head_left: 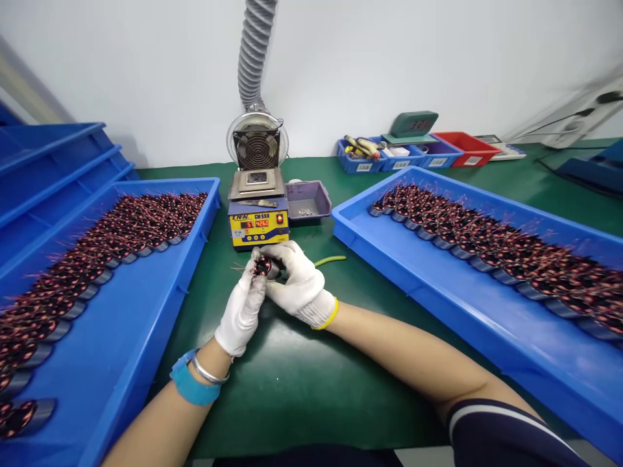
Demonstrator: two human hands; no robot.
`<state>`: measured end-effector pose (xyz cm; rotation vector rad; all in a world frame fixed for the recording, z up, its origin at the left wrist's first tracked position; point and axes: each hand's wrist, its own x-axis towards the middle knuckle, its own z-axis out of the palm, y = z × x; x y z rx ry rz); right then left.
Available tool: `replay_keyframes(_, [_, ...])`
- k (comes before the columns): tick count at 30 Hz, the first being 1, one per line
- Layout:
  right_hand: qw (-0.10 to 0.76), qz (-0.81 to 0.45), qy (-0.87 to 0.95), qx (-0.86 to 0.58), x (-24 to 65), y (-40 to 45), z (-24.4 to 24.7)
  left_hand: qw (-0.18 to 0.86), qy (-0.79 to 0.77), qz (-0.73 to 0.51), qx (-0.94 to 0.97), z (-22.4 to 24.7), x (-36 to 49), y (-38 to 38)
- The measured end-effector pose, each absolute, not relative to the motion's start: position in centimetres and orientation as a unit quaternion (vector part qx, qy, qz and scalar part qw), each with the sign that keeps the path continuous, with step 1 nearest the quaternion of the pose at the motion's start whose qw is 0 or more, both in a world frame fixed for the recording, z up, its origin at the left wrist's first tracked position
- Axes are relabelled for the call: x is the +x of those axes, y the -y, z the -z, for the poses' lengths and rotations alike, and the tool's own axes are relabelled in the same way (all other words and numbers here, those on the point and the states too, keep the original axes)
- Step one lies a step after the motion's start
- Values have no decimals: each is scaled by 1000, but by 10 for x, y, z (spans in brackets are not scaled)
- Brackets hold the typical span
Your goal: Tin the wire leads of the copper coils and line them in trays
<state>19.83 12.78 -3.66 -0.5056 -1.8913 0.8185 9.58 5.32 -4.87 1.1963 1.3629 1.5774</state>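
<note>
Both of my hands wear white knit gloves and meet in front of a yellow and blue solder pot (259, 224) with a lit red display. Between them is a motor stator (263, 266), dark with copper windings and thin wire ends pointing left. My left hand (243, 308) closes on its near left side, at the wires. My right hand (298, 275) grips the stator's metal body from the right, fingers wrapped over it. The gloves cover part of the stator. A green stick-like piece (331, 261) lies on the table just beyond my right hand.
Blue trays of stators flank me, one on the left (146, 311) and one on the right (438, 285). A purple tray (307, 201) sits beside the solder pot, under a grey exhaust hose (254, 58). Small blue bins (363, 165) and a red bin (470, 152) line the wall.
</note>
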Motion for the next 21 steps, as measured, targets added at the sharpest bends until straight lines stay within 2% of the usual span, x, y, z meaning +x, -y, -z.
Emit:
replay_keyframes(6, [487,-349,769,-224,200,-127,34,290,-511,-626,513,51,87,-55])
replay_keyframes(11, [506,-397,717,-269,196,-130,36,303,-492,-585,569,53,84,-56])
replay_keyframes(15, [462,-379,763,-248,198,-124,40,313,-547,-553,545,48,90,-54])
replay_keyframes(21, [405,-313,824,-242,204,-117,37,279,-593,-612,443,39,92,-53])
